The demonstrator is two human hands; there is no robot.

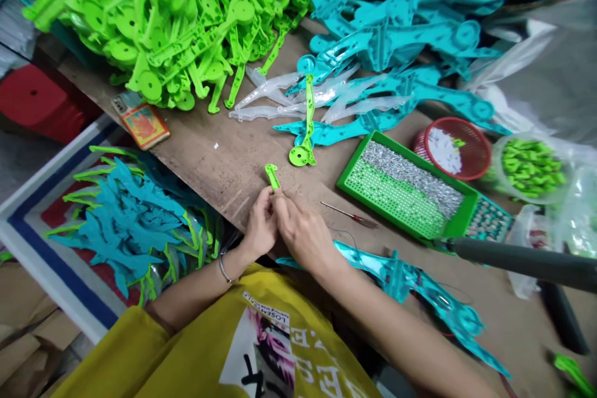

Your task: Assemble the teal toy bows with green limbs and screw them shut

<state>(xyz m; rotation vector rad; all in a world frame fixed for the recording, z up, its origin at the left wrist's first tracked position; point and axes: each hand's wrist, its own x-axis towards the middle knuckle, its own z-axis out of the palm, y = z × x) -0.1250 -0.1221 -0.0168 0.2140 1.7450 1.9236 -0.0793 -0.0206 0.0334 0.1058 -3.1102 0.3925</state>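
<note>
Both hands meet near the table's front edge, around a small green plastic part point(271, 178) whose hooked end sticks up past the fingers. My left hand point(262, 221) has its fingers closed on the part's lower end. Pressed against it, my right hand point(298, 224) also pinches there; the fingers hide the rest of the part. Beyond the hands lies a longer green arm piece point(308, 118) with a round disc end. A screwdriver point(347, 214) rests to the right of my right hand. Closer to my body is a teal bow-shaped shell point(396, 273) with thin wires.
Piles of green parts point(153, 25) and teal shells point(387, 31) cover the back. A green tray point(396, 224) of screws, a red basket point(482, 152) and a tub of green pieces point(532, 165) stand right. Finished-looking pieces fill a box point(60, 280) at left. A dark bar point(522, 261) juts in.
</note>
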